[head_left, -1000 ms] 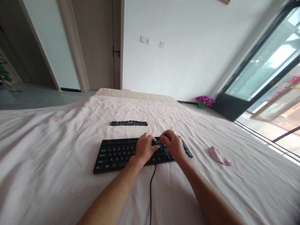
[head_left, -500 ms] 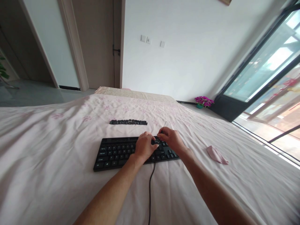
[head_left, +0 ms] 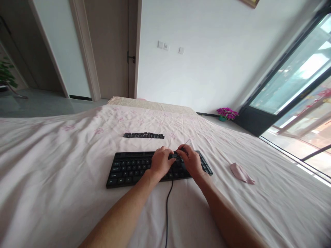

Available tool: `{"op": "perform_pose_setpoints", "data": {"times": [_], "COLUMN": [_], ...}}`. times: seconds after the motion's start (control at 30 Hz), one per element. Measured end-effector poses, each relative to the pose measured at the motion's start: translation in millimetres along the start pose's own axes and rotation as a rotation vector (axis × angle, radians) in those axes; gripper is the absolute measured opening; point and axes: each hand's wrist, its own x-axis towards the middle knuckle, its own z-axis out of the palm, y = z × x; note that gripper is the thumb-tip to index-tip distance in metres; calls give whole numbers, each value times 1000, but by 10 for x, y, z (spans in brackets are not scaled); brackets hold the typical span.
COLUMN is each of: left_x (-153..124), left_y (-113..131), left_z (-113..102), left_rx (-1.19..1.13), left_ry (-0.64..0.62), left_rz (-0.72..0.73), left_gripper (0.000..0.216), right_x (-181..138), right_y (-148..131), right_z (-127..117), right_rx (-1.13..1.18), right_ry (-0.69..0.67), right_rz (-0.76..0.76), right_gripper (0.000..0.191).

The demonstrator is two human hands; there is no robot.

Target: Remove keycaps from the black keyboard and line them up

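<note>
A black keyboard (head_left: 129,168) lies on the pink flowered bed sheet (head_left: 64,165), its cable (head_left: 167,203) running toward me. My left hand (head_left: 160,162) presses down on the keys right of the middle, fingers curled. Right beside it, my right hand (head_left: 192,162) pinches a thin pale tool (head_left: 189,142) whose tip sticks up past the keyboard's far edge. The fingertips of both hands meet over the same few keys. Beyond the keyboard, a row of loose black keycaps (head_left: 143,135) lies on the sheet.
A small crumpled pink cloth (head_left: 241,173) lies on the sheet to the right. A pot of purple flowers (head_left: 226,112) stands on the floor by the dark-framed glass door (head_left: 292,86). A wooden door (head_left: 111,48) is at the back left.
Both hands stay on the same keys. My right hand with the tool rose a little half a second ago and is back down. The view shifted slightly.
</note>
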Motion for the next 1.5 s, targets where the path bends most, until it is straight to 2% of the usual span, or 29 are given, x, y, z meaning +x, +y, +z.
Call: {"op": "perform_pose_setpoints", "data": {"times": [0.2, 0.3, 0.57, 0.77, 0.9, 1.0, 1.17, 1.27, 1.43, 1.5], "left_x": [133, 160, 104, 73, 102, 143, 180, 169, 105, 71], "left_y": [68, 107, 152, 135, 107, 77, 51, 68, 59, 33], "left_z": [-14, 6, 10, 22, 44, 47, 43, 28, -110, -204], "left_rx": [84, 136, 159, 158, 97, -37, -261, -307, -246, -266], "left_ry": [-95, -101, -97, -73, -44, -25, -19, 1, 25, 47], "left_rz": [-11, 0, 161, 98, 121, 123, 7, -61, -111, -105], "left_gripper": [20, 18, 25, 26, 18, 14, 22, 31, 40, 42], "right_x": [-2, -13, -89, -103, -87, -84, -104, -119, -71, -37], "right_y": [25, 38, 73, 40, 36, 39, 9, -25, -96, -153], "right_z": [55, 84, 105, 98, 104, 95, 69, 49, -35, -83], "right_rx": [-1, -8, -70, -118, -52, -6, -39, -46, 83, 60], "right_ry": [32, 45, 133, 148, 208, 238, 212, 214, 307, 276], "right_rz": [-36, -62, -182, -271, -212, -189, -353, -408, -313, -265], "right_gripper": [18, 17, 17, 16, 15, 14, 11, 12, 19, 22]}}
